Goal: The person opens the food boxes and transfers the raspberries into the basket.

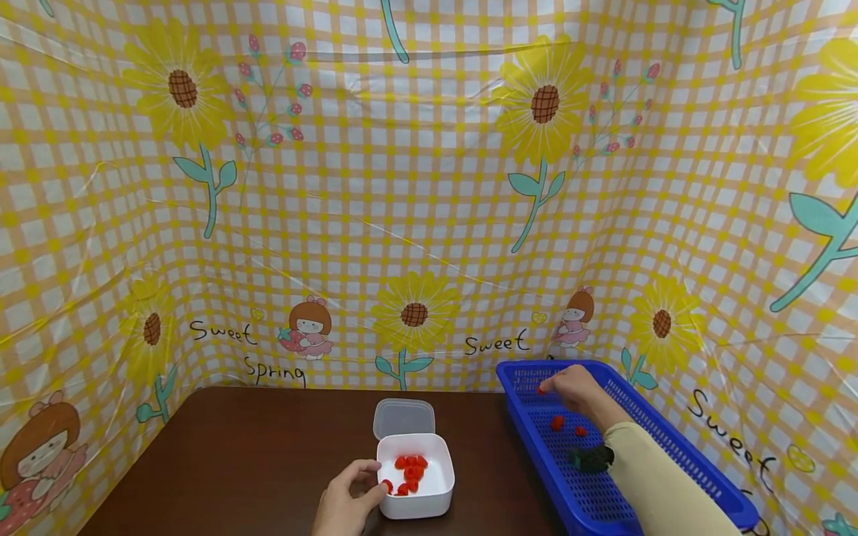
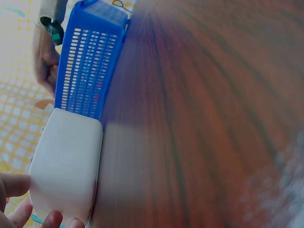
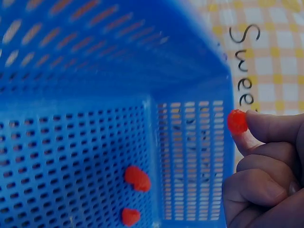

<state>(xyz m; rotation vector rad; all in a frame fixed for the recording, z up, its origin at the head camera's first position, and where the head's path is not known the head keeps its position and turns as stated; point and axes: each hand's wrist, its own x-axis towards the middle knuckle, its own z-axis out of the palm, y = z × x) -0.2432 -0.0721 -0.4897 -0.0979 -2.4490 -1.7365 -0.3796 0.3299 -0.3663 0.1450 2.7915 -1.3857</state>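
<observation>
From where I'm standing, the right hand [image 1: 578, 391] is pinching one small red piece [image 3: 237, 122] between thumb and finger, its remaining fingers curling in toward the palm. That piece is sitting right at the fingertips, by the far end of the blue basket [image 3: 85, 133]; whether it is being taken up or set down, I cannot tell. Two more red pieces [image 3: 135, 194] are lying on the basket floor, a little nearer the wearer than those fingertips.

The left hand [image 1: 348, 499] is resting against the near left side of the white box [image 1: 418, 508], thumb and fingers apart; how firmly they are pressing, I cannot tell. Several red bits [image 1: 411, 472] are lying inside the box, just past the left fingertips, with one close by the thumb. Beyond those fingers, behind the box, a clear lid [image 1: 404, 419] is lying on the dark tabletop [image 1: 268, 447].

To my eye, doing this well is calling for a light pinch, since such a small piece could slip, for knuckles clearing the basket rim, and for left fingers steadying the box without tipping it.
</observation>
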